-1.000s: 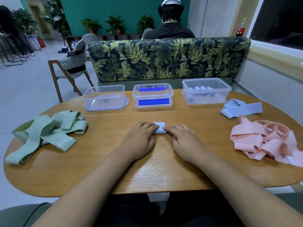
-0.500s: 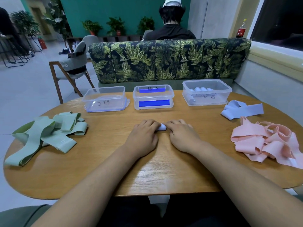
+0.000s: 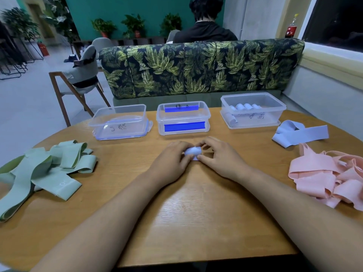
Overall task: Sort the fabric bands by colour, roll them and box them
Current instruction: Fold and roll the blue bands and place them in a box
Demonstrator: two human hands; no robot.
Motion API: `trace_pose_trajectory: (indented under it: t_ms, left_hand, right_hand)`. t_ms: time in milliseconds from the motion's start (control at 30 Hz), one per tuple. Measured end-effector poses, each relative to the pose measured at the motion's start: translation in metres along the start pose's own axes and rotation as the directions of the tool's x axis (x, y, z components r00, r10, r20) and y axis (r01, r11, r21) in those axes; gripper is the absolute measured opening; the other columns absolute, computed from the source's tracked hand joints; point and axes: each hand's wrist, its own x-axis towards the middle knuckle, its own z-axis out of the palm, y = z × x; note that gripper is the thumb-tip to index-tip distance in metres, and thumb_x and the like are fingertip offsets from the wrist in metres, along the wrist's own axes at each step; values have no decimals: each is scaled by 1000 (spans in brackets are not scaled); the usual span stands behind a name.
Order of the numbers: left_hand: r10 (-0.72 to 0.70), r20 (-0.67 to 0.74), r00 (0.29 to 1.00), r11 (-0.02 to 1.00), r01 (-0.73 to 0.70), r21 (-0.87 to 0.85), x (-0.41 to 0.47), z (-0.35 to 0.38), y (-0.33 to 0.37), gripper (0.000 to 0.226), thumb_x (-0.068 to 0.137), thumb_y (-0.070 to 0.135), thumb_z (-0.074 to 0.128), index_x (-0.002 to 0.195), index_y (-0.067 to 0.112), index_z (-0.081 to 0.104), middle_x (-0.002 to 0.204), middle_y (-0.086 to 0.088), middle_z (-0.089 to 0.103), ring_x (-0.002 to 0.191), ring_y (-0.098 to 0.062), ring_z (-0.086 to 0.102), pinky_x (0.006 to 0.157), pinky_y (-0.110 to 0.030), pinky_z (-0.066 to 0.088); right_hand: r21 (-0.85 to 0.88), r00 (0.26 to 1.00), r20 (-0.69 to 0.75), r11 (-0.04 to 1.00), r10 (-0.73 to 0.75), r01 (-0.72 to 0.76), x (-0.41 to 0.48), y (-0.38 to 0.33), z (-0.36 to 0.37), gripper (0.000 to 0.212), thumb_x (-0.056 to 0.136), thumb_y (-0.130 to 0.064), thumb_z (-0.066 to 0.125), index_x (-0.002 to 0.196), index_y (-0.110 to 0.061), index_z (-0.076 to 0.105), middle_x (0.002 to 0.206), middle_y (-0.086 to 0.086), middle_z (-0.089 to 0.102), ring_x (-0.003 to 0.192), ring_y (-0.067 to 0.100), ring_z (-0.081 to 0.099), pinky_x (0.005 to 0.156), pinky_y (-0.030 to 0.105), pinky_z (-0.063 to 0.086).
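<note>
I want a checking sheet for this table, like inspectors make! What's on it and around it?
Surface: wooden table with a rounded edge.
Job's things: blue roll between the hands; green bands piled on the left; pink bands piled on the right; loose blue band near the right box, which holds rolls; left box and middle box beside it.
Clutter: nothing seen.
Hands: left hand and right hand both pinch the blue roll.
Cables: nothing seen.
Surroundings: leaf-print sofa, chair, person behind the sofa, plants, bottle.
</note>
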Motion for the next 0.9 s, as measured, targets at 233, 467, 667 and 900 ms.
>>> trace_pose_trajectory:
  t_ms: [233,467,667,900]
  left_hand:
    - [-139,-141,980,917,74,-392,25,-1,19,24,104,28,66,125,23,54,106,12,65,98,-7,62,84,-17,49]
    - [-130,-118,984,825,42,-563,63,10,33,13,106,30,64,101,19,61,79,-1,63,71,-14,56,68,-28,46]
    - [-84,64,994,658,103,-746,85,18,41,25,105,30,59,127,18,65,96,6,71,94,-11,65,85,-29,55]
    - [21,-69,997,889,-51,-456,107,32,37,37,92,27,81,126,30,66,78,7,60,77,-16,60,71,-28,51]
  right_hand:
    - [-105,956,-207,977,-206,188,20,9,-17,26,100,-17,71,126,-20,70,125,-10,65,119,16,60,103,29,46]
    - [-14,925,-351,989,-144,149,13,16,-30,26,98,1,69,116,-17,75,115,-10,72,112,10,67,97,27,50]
    - [431,858,-394,891,329,-144,13,23,-31,32,104,-5,60,111,-30,80,106,-18,78,106,6,72,97,28,55]
    - [706,850,-241,685,469,-178,15,32,-37,17,102,-9,66,111,-14,80,105,9,80,108,33,75,104,52,56]
